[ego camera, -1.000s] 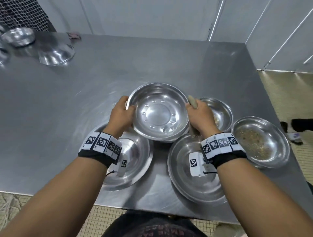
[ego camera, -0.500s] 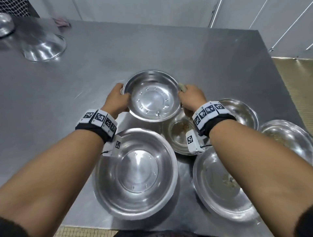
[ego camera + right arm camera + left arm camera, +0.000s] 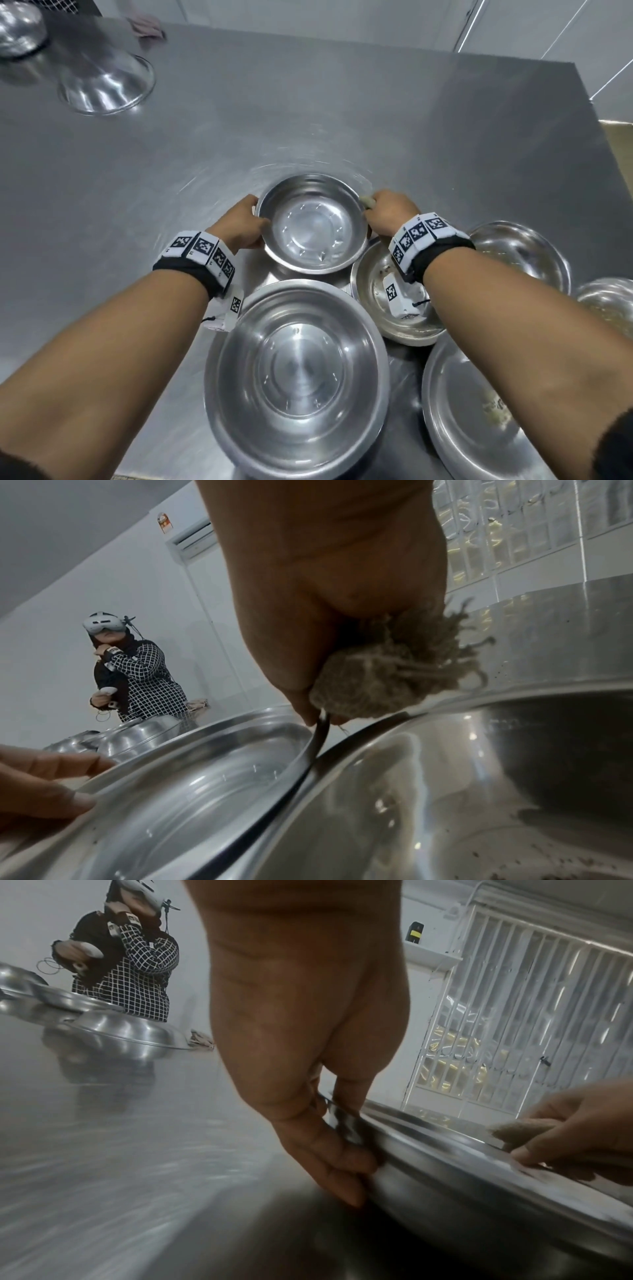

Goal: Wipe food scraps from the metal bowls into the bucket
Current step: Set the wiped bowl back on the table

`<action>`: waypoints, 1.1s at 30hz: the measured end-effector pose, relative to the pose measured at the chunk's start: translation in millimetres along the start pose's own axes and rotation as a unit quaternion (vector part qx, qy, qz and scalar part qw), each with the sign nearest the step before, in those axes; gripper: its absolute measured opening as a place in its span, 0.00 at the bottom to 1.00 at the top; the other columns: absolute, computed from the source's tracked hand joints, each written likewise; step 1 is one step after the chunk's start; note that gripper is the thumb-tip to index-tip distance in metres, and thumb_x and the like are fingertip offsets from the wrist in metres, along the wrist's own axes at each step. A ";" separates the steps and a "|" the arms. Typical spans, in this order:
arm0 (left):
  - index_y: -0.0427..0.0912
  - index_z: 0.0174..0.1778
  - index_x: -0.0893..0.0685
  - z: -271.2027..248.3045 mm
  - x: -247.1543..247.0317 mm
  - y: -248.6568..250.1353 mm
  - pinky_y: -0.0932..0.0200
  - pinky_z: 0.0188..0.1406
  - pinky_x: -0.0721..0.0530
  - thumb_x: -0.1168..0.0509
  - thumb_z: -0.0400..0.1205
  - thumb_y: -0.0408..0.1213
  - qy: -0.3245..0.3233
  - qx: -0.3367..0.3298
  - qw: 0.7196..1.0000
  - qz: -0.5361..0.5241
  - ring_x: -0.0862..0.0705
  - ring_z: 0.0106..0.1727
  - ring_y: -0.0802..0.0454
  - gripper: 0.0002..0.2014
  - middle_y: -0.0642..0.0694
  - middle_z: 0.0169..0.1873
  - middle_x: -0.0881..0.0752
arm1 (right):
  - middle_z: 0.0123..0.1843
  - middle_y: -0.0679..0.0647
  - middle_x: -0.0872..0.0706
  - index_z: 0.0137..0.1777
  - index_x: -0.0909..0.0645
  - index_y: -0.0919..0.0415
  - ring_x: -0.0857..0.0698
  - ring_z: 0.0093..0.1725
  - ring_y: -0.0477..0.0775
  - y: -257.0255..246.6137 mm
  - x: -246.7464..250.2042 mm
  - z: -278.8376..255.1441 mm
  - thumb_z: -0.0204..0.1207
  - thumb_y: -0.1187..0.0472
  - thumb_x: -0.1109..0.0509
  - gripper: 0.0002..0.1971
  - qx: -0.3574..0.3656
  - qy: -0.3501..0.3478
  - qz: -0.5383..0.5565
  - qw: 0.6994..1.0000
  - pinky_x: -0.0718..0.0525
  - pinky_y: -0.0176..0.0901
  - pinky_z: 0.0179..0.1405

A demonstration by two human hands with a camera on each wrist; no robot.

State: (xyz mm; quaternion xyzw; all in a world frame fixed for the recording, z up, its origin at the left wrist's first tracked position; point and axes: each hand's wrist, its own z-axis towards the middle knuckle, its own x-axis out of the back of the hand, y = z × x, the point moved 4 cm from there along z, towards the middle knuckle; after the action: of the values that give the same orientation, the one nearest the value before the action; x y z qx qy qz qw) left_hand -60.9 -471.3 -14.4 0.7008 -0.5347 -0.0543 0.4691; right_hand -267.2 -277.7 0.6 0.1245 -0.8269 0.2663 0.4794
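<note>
I hold a clean-looking metal bowl [image 3: 313,222] by its rim near the middle of the table [image 3: 445,137], my left hand [image 3: 239,226] pinching one side and my right hand [image 3: 387,212] the other with a frayed cloth [image 3: 387,685] bunched in it. A larger bowl [image 3: 298,377] at the near edge also looks clean. The bowls toward the right edge [image 3: 376,294] still show scraps, so I judge much remains; no bucket is in view.
</note>
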 end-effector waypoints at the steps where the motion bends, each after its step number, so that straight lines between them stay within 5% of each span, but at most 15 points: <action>1: 0.45 0.68 0.24 -0.5 -0.3 -2.1 0.50 0.40 0.06 0.33 0.82 0.26 -0.006 0.007 1.000 0.007 0.10 0.41 0.41 0.19 0.34 0.50 0.12 | 0.48 0.56 0.11 0.48 0.15 0.56 0.13 0.49 0.62 0.1 -2.0 -0.4 0.82 0.55 0.34 0.08 0.002 -0.010 -0.002 1.000 0.19 0.47 0.46; 5: 0.43 0.69 0.23 -4.0 0.8 -6.8 0.57 0.30 0.08 0.33 0.83 0.25 -0.006 0.022 0.998 0.052 0.10 0.36 0.42 0.19 0.32 0.48 0.10 | 0.50 0.56 0.12 0.51 0.15 0.56 0.13 0.55 0.64 -1.9 1.8 -10.1 0.85 0.55 0.38 0.10 0.038 -0.010 0.013 0.999 0.20 0.48 0.49; 8: 0.45 0.77 0.25 -7.8 4.3 -6.1 0.46 0.42 0.05 0.32 0.84 0.31 0.005 0.024 0.995 0.094 0.07 0.44 0.39 0.24 0.34 0.52 0.09 | 0.61 0.59 0.12 0.64 0.16 0.59 0.15 0.61 0.63 -5.9 16.6 -26.2 0.88 0.53 0.39 0.15 0.069 0.014 0.084 0.994 0.21 0.51 0.59; 12: 0.43 0.83 0.28 -23.6 7.5 26.5 0.48 0.59 0.16 0.30 0.85 0.43 0.089 -0.068 0.970 0.216 0.14 0.64 0.37 0.30 0.35 0.72 0.18 | 0.43 0.54 0.11 0.55 0.15 0.63 0.12 0.48 0.58 9.9 36.9 -54.9 0.86 0.51 0.34 0.15 0.064 0.085 0.221 0.969 0.19 0.49 0.52; 16: 0.44 0.78 0.22 -48.2 -15.1 75.5 0.52 0.60 0.21 0.31 0.86 0.47 0.097 -0.188 0.952 0.222 0.16 0.65 0.41 0.25 0.40 0.71 0.16 | 0.40 0.47 0.13 0.52 0.15 0.58 0.14 0.41 0.47 46.7 45.7 -91.3 0.86 0.49 0.33 0.13 0.042 0.135 0.266 0.954 0.23 0.45 0.47; 21: 0.49 0.70 0.16 -87.6 -91.2 119.1 0.52 0.52 0.13 0.31 0.86 0.49 -0.009 -0.296 0.935 0.195 0.10 0.51 0.48 0.17 0.46 0.57 0.08 | 0.43 0.46 0.11 0.49 0.15 0.51 0.12 0.44 0.50 121.0 49.5 -147.6 0.86 0.47 0.31 0.10 -0.020 0.188 0.322 0.928 0.17 0.45 0.47; 23: 0.50 0.69 0.16 -103.3 -131.6 131.1 0.54 0.48 0.14 0.30 0.87 0.50 -0.057 -0.324 0.921 0.209 0.10 0.48 0.50 0.16 0.46 0.54 0.09 | 0.42 0.46 0.12 0.46 0.16 0.51 0.14 0.42 0.47 158.0 51.4 -173.1 0.86 0.49 0.32 0.10 -0.046 0.215 0.316 0.923 0.19 0.35 0.40; 26: 0.49 0.70 0.17 -124.7 -195.8 141.5 0.63 0.39 0.18 0.30 0.87 0.49 -0.128 -0.343 0.902 0.228 0.12 0.44 0.58 0.17 0.50 0.53 0.10 | 0.50 0.47 0.11 0.59 0.14 0.50 0.15 0.45 0.48 223.5 50.5 -206.8 0.85 0.47 0.32 0.11 -0.110 0.256 0.310 0.909 0.17 0.41 0.45; 29: 0.49 0.68 0.16 -149.9 -264.2 152.8 0.59 0.42 0.20 0.31 0.87 0.49 -0.172 -0.363 0.878 0.260 0.12 0.46 0.53 0.16 0.50 0.50 0.11 | 0.53 0.41 0.14 0.67 0.16 0.52 0.17 0.48 0.50 291.5 53.9 -241.3 0.87 0.49 0.35 0.14 -0.181 0.291 0.287 0.895 0.24 0.41 0.40; 33: 0.46 0.65 0.14 -176.1 -346.6 162.4 0.62 0.42 0.16 0.30 0.87 0.46 -0.213 -0.352 0.873 0.261 0.11 0.44 0.57 0.13 0.49 0.51 0.10 | 0.40 0.50 0.16 0.46 0.18 0.53 0.16 0.42 0.57 376.7 58.5 -278.4 0.86 0.53 0.35 0.09 -0.277 0.311 0.251 0.874 0.22 0.47 0.43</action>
State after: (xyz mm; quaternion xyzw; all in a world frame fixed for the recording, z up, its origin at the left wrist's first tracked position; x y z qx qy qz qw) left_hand -219.0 -86.4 51.9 0.2963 -0.7306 -0.2627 0.5562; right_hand -268.6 192.7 40.9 -0.3139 -0.6788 0.1628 0.6435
